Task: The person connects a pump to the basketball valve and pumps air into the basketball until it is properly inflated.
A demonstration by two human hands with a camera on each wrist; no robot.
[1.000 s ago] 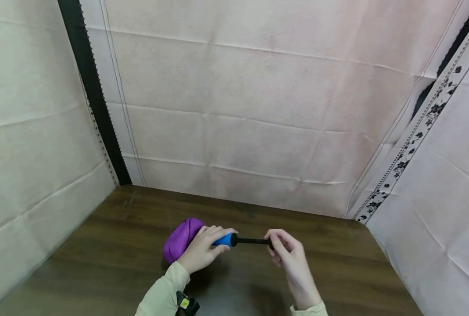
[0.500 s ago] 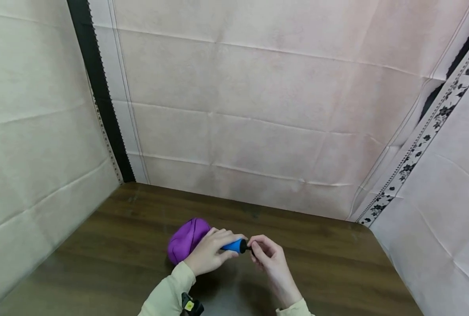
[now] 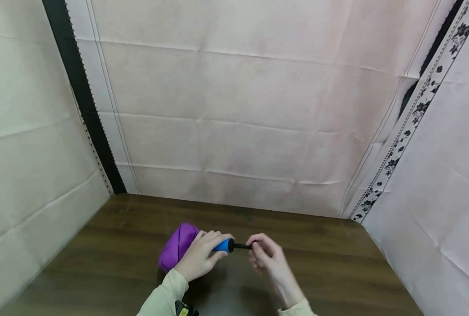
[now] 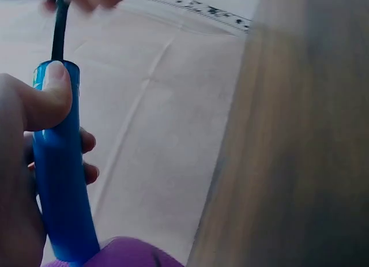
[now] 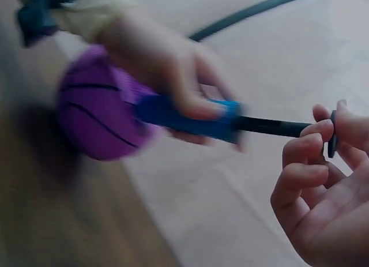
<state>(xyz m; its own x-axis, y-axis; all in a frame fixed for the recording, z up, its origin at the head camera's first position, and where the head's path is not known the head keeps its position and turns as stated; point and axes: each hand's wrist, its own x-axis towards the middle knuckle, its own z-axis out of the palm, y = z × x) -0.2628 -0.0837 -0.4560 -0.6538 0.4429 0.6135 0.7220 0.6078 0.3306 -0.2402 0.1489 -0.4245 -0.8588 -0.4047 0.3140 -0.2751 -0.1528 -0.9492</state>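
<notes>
Head: blue pump [image 3: 223, 245] between hands [image 3: 198, 259] [image 3: 267, 259]

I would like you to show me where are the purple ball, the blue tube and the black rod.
Purple ball [image 3: 177, 247], head view: middle of its visible surface.
Blue tube [image 4: 62, 172], left wrist view: middle of its length.
Black rod [image 5: 274, 126], right wrist view: middle of its bare shaft.

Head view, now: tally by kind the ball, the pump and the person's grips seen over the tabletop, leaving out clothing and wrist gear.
Balls: 1, the purple ball
Pumps: 1, the blue pump with its black rod partly out
Grips: 2, the left grip around the pump and the right grip at the rod's end
Total: 4
</notes>
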